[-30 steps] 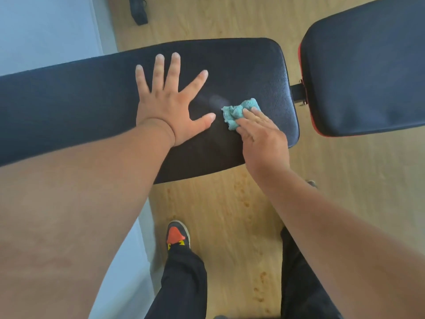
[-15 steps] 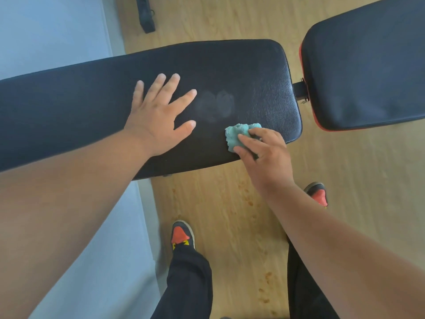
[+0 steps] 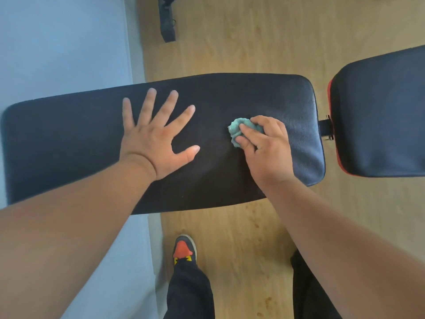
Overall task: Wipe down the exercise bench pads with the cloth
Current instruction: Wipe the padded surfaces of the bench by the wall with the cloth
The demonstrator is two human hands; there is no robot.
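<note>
A long black bench pad (image 3: 69,139) lies across the view. My left hand (image 3: 156,139) rests flat on its middle with the fingers spread. My right hand (image 3: 264,143) presses a bunched teal cloth (image 3: 236,132) onto the pad's right half; most of the cloth is hidden under the fingers. A second black pad with a red edge (image 3: 379,116) sits to the right, joined by a black metal bracket (image 3: 325,127).
The floor is light wood (image 3: 253,42), with a blue-grey mat (image 3: 64,42) on the left. A black bench foot (image 3: 167,21) lies at the top. My dark trouser legs and an orange-toed shoe (image 3: 184,249) stand below the pad's near edge.
My right hand has moved the cloth from the pad's near edge back up to its middle right. The left hand has spread its fingers again. The view has shifted, showing the pad's left end.
</note>
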